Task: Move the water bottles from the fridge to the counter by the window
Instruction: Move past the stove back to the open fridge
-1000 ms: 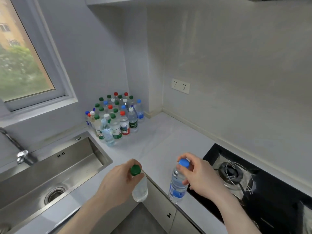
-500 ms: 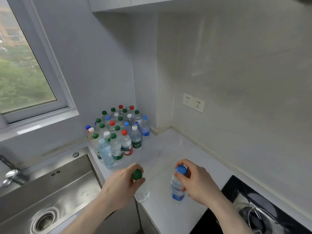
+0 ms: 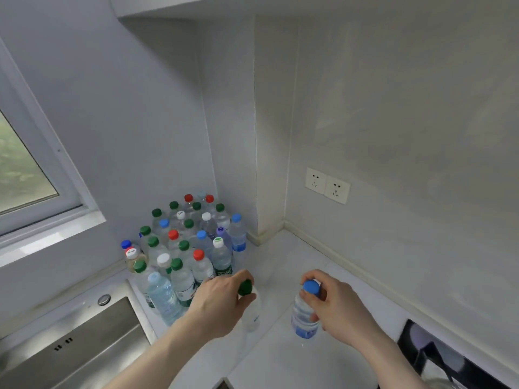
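Left hand [image 3: 217, 306] grips green-cap bottle [image 3: 251, 310] by neck; right hand [image 3: 337, 307] grips blue-cap bottle [image 3: 303, 315]. Both above counter [image 3: 280, 357], near bottle cluster [image 3: 185, 248].

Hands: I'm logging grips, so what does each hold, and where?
Left hand grips the green-capped bottle at its cap and neck; right hand grips the blue-capped bottle likewise.

One left hand [image 3: 219, 307], one right hand [image 3: 337, 307], one green-capped bottle [image 3: 252, 313], one blue-capped bottle [image 3: 303, 318], about twenty-six standing bottles [image 3: 193, 248], two wall sockets [image 3: 327, 185], one sink [image 3: 84, 357]
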{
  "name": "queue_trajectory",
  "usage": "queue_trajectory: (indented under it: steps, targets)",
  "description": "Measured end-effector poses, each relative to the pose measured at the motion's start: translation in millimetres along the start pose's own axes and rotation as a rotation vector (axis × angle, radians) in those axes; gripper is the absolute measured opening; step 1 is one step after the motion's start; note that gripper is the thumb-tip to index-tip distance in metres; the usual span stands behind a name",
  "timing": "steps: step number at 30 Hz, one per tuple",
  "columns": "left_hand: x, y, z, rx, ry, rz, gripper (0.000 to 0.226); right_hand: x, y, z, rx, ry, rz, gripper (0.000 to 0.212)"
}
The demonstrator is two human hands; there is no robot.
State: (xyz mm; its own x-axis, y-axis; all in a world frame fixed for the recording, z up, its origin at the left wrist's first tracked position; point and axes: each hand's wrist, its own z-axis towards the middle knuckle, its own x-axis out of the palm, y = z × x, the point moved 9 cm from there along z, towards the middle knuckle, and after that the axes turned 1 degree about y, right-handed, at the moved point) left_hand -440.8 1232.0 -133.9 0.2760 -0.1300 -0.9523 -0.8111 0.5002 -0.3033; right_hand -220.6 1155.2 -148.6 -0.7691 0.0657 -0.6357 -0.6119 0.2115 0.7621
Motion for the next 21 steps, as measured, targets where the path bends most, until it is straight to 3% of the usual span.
queue_trajectory:
  steps: [9, 21]
  targets:
    - [13, 42, 101, 0.091, 0.019, 0.128, 0.026, 16, -4, 84, 0.065, -0.031, -0.032, 0.01]
    - [65, 94, 200, 0.078, 0.183, 0.288, 0.028, 57, -11, 180, 0.152, -0.019, -0.064, 0.008]
